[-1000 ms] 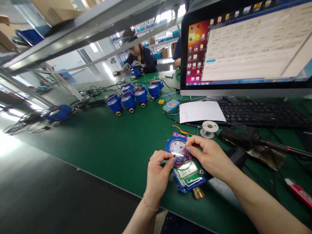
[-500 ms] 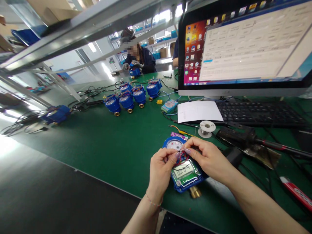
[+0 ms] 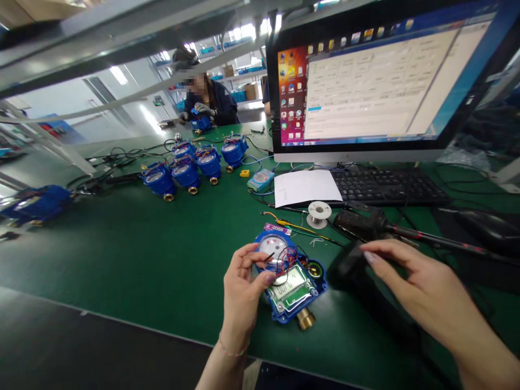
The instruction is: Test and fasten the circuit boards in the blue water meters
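A blue water meter (image 3: 289, 281) with a white dial, a small display board and a brass fitting lies on the green mat in front of me. My left hand (image 3: 242, 292) rests on its left side, with thumb and forefinger pinched on the red and black wires (image 3: 284, 259) above the dial. My right hand (image 3: 410, 287) is off to the right, fingers stretched out over a black object (image 3: 345, 265) beside the meter, holding nothing.
A monitor (image 3: 377, 81) and keyboard (image 3: 385, 187) stand at the back right, with a white sheet (image 3: 304, 187), a solder spool (image 3: 319, 213) and a soldering iron (image 3: 406, 230) in front. Several blue meters (image 3: 190, 168) and cables (image 3: 109, 162) lie at the back left. A person works at the far end.
My right hand has let go of the wires and moved right, over the black object. My left hand stays on the meter. The view has swung right.
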Demonstrator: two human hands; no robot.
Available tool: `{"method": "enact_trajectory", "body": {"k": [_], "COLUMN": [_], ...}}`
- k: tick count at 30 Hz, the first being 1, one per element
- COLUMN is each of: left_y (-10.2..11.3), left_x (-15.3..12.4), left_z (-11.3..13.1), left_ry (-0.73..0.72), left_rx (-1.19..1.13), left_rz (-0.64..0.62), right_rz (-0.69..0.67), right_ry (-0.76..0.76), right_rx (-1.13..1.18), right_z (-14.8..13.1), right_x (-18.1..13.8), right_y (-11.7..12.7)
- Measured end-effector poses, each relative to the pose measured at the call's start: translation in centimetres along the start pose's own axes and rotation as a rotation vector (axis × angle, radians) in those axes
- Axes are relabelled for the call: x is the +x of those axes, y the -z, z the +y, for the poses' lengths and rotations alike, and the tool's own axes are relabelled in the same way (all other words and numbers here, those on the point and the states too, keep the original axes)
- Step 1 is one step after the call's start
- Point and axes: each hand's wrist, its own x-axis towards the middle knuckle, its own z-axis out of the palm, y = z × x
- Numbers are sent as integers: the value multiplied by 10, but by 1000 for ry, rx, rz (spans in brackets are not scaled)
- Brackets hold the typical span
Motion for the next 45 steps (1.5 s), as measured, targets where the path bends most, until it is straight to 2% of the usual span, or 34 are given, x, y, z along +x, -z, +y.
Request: {"method": "enact_trajectory", "body": {"k": [1,3,5,8,10,14,17,20,23,25,27,30,32,34,36,38,42,45], "left_y": [1,1,-2,-11,-18,-31,-37,-38,-37,-36,-37,-40,-42,-43,-43,-45,-50,-52], "left_x": [-1,-4,-5,-4,-1,8,14,17,16,14,14,14,15,16,16,16,17,20], "left_z": [-3,-10,-14,-14,-10,2,8,9,9,11,13,16,17,18,17,15,17,21], "left_ry": [-31,-102,-153,-167,-176,-239,-212,-169,-150,-148,-144,-137,-140,-147,-159,-193,-286,-279], "left_rx": [-37,-54,-11,102,238,513,580,617,612,593,573,552,548,559,586,626,737,811], "left_rz": [11,21,13,-24,-78,-177,-217,-232,-237,-243,-250,-270,-300,-321,-324,-322,-334,-375], "right_rz": [60,84,-45,-192,-198,-175,-166,-216,-120,18,55,-186,-297,-394,-442,-461,-480,-451], "right_ry": [-45,-129,-260,-340,-363,-393,-404,-484,-420,-290,-169,43,179,269,275,226,94,4], "right_rx": [-112,-378,-535,-474,-389,-348,-331,-299,-258,-197,-104,158,228,173,108,117,295,386], "right_z": [19,61,100,136,143,140,142,147,131,98,53,-13,-40,-49,-45,-36,-20,-17], "right_x": [-6,-19,-30,-40,-40,-35,-34,-39,-43,-38,-25,9,32,50,61,64,59,54], "right_y": [6,15,20,21,21,18,17,27,47,57,57,32,8,-13,-26,-29,-26,-26]}}
